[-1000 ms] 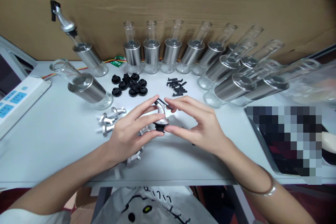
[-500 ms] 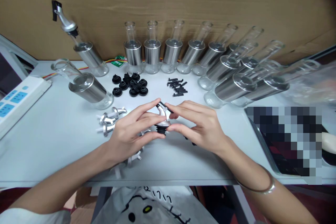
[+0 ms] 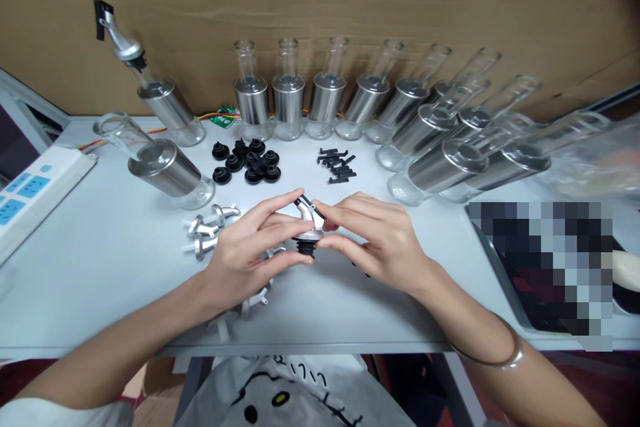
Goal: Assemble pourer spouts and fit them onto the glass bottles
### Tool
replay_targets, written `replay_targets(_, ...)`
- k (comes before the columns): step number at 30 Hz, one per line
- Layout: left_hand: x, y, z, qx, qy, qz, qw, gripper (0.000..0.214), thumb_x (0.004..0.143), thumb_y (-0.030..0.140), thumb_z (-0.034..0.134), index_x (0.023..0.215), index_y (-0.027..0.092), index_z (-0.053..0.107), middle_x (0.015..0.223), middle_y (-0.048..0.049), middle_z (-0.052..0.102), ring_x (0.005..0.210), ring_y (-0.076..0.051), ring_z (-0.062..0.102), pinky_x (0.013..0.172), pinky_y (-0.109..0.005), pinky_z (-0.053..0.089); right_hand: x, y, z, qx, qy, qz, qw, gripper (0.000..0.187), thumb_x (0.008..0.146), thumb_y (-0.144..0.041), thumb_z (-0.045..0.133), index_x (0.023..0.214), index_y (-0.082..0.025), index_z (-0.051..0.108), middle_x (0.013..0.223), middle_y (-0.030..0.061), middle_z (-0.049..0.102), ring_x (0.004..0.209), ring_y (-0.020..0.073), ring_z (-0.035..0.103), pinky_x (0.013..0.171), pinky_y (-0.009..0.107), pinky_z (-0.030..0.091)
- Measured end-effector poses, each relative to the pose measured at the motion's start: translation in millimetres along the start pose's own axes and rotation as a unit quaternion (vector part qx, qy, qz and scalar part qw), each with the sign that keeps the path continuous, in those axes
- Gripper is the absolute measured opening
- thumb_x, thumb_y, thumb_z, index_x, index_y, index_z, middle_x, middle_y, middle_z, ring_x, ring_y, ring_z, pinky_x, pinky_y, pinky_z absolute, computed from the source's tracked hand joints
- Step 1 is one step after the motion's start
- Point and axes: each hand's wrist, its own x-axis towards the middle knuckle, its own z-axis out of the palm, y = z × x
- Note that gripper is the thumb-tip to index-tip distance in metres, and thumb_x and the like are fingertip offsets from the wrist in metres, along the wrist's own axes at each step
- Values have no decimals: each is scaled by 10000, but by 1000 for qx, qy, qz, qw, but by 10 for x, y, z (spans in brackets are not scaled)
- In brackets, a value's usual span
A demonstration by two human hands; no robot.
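A silver pourer spout (image 3: 308,235) with a black ribbed stopper (image 3: 305,249) below it and a black flap lever (image 3: 317,211) at its top is held upright between my two hands. My left hand (image 3: 245,243) grips it from the left, index finger at the spout's tip and thumb against the stopper. With thumb and index finger, my right hand (image 3: 383,233) pinches it from the right, at the silver collar and the lever's end. Several loose silver spouts (image 3: 203,245) lie beside and below my left hand. Small black pieces peek out under my right hand.
Behind my hands lie black stoppers (image 3: 253,170) and black levers (image 3: 341,171). Glass bottles with steel sleeves (image 3: 329,90) curve along the back and right. At left stand an open bottle (image 3: 163,167), a bottle with a fitted pourer (image 3: 165,105) and a power strip (image 3: 35,200).
The view has shifted very slightly. Both hands keep their hold on the pourer spout, with only a small shift of the fingers and lever.
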Motion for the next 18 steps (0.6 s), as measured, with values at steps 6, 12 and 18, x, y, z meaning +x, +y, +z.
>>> replay_targets(6,-12,-9,8,3,5,-2,1000,255,842,235,687,1076,137,656,1329,-179,573,873,-140,723,844,-255,598,-9,4,20,-18,7,-8,1000,316,952,-342,523,1133,-110,638,711,52,685,640,154,603,624,279,494)
replay_targets(12,-17,-21,12,21,12,-21,999,275,821,249,712,1082,173,666,1415,-184,501,837,-143,723,808,-286,612,-13,-2,74,-8,34,-38,999,163,939,-157,535,1039,-104,652,663,41,669,606,137,585,609,273,475)
replay_targets(18,-18,-46,23,17,18,-5,1000,283,821,232,713,1092,169,659,1419,-188,495,871,-156,722,821,-291,610,-17,1,69,-3,39,-33,999,151,919,-153,566,1019,-83,655,665,62,678,612,148,595,610,287,482)
